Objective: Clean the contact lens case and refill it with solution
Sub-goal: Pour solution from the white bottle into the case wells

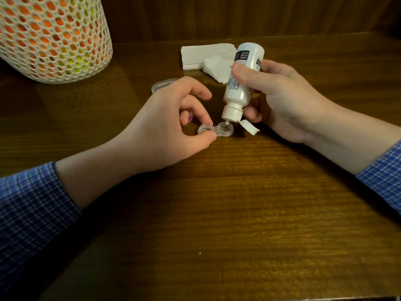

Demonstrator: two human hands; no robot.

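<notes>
Left hand [165, 124] pinches the left well of the clear plastic twin-well contact lens case [217, 131], which sits on the dark wooden table [238, 203]. Right hand [280, 101] grips the white plastic solution bottle [240, 83], inverted, flip cap open, nozzle over the right well. White folded tissues [204, 56] behind; clear lid [161, 84] beyond left hand.

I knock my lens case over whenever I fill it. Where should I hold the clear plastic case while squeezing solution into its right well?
Pinch the rim of the left well of the clear plastic lens case, coming from the left, as the left hand does. That leaves the right well free under the tilted white solution bottle in the right hand.
</notes>
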